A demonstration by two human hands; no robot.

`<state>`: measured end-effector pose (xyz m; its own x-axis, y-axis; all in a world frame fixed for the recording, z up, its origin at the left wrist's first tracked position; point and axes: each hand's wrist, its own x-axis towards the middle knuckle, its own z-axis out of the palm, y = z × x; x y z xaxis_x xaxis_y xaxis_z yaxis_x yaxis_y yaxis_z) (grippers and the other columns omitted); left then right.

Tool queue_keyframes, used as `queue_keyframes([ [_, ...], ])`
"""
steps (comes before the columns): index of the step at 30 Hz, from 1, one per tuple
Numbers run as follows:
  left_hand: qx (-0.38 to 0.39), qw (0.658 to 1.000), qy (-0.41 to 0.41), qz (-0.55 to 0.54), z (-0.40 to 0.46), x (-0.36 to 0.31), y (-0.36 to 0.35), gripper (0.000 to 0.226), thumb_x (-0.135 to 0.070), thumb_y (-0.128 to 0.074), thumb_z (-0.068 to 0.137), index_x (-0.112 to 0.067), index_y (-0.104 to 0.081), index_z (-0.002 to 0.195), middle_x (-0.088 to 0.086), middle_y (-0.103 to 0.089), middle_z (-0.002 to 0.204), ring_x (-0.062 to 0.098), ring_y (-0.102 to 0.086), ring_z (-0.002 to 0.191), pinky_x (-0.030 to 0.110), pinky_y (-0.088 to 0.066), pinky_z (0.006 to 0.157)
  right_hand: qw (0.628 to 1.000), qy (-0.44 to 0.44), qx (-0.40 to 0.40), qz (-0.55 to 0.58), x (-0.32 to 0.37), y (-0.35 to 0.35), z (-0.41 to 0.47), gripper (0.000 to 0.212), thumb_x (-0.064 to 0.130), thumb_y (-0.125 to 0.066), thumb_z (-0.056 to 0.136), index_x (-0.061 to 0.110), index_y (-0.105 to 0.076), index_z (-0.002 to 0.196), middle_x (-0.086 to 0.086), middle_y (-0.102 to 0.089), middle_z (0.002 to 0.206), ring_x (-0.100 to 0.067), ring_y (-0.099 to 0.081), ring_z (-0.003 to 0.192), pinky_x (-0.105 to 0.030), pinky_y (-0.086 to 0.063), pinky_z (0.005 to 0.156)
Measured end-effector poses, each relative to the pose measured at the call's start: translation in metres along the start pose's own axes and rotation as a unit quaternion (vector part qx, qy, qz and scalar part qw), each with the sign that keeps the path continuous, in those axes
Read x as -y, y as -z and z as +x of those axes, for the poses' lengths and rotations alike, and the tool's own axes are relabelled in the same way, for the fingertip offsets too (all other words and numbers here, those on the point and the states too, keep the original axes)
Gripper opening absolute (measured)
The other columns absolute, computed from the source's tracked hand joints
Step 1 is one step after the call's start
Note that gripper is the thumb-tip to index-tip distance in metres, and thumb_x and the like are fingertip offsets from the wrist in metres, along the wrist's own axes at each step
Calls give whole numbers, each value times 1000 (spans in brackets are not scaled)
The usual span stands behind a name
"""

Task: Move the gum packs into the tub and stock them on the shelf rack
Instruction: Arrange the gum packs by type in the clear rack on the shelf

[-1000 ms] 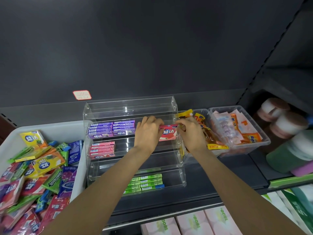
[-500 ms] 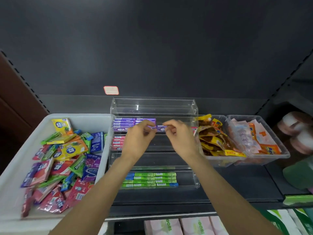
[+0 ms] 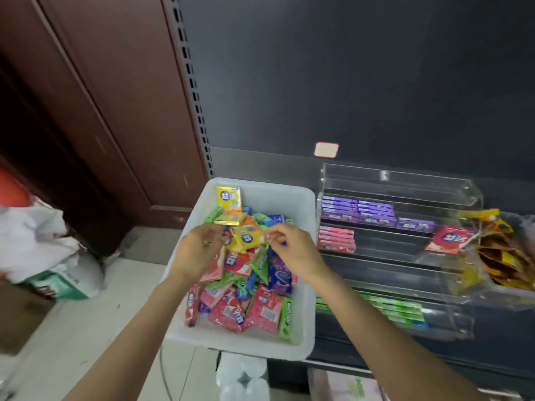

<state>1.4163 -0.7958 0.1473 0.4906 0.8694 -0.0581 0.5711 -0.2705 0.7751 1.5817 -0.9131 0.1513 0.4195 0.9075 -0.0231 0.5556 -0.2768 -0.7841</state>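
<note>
Dark shelving backs a white tub (image 3: 307,215) heaped with colourful gum packs (image 3: 246,299). Both hands hover over it: the right hand (image 3: 289,250) pinches a yellow pack (image 3: 246,237); the left hand (image 3: 197,250), fingers loosely curled, reaches toward it, contact unclear. Just right stands a clear rack (image 3: 405,186) holding purple, pink and green packs.

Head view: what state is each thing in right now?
Tub: holds a loose heap of gum packs.
Rack: top tier empty, lower tiers partly stocked.
Yellow pack: pinched by the right hand.
Left hand: over the tub, grip unclear.
Red pack: lying in the rack.
</note>
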Motion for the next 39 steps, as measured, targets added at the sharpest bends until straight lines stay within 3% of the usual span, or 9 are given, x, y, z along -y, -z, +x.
queue_keyframes([
  [3,54,995,-38,73,0,18,9,35,-9,-60,87,-12,-60,122,9,-58,127,24,-57,112,19,-38,87,999,-17,16,-34,4,-30,5,35,12,-55,93,14,-56,127,-6,-57,129,-17,-54,118,-33,-40,103],
  [7,172,967,-102,159,1,42,6,51,-12,-60,88,-15,-45,137,7,-40,145,22,-40,131,22,-28,105,993,-38,39,-103,-1,-55,8,44,22,-57,92,18,-48,135,-4,-50,136,-19,-46,125,-32,-36,104],
  [10,219,945,-123,210,-1,56,-3,63,-22,-64,87,-16,-36,143,3,-28,152,20,-30,138,26,-23,112,988,-44,67,-133,-7,-66,4,48,24,-62,89,17,-48,135,-3,-49,135,-19,-45,125,-33,-37,104],
  [13,217,940,-135,224,2,61,-6,66,-20,-65,86,-16,-33,144,2,-26,153,22,-31,137,32,-26,113,984,-34,68,-163,-9,-71,2,46,22,-64,87,15,-51,130,0,-50,134,-17,-43,124,-31,-35,104],
  [20,170,956,-146,188,4,62,-11,62,-12,-64,86,-15,-37,142,3,-37,148,22,-33,135,30,-28,111,977,11,17,-213,-11,-70,0,35,7,-58,89,20,-59,122,3,-51,132,-17,-45,122,-32,-39,102],
  [23,157,956,-151,194,4,65,-14,61,-15,-63,88,-15,-36,142,4,-35,149,22,-30,137,29,-25,112,969,48,63,-234,-12,-70,-4,36,-1,-61,84,19,-62,114,3,-46,133,-16,-43,123,-31,-39,102],
  [31,190,941,-167,225,7,71,-16,67,-17,-69,83,-20,-38,142,2,-26,153,22,-25,140,31,-23,114,942,98,110,-302,-16,-74,-3,24,16,-72,78,22,-69,101,3,-45,132,-15,-35,125,-32,-34,104],
  [33,194,931,-183,249,6,72,-16,63,-19,-69,83,-23,-41,140,3,-24,154,25,-27,139,34,-27,114,949,95,96,-286,-18,-73,-3,20,18,-73,78,20,-71,97,3,-48,130,-16,-38,123,-32,-34,104],
  [39,192,909,-223,294,3,71,-12,59,-20,-66,86,-25,-42,140,3,-23,154,25,-29,138,34,-29,111,998,22,-12,-52,-18,-64,-4,16,13,-74,77,16,-71,92,2,-61,108,-13,-56,102,-26,-42,93],
])
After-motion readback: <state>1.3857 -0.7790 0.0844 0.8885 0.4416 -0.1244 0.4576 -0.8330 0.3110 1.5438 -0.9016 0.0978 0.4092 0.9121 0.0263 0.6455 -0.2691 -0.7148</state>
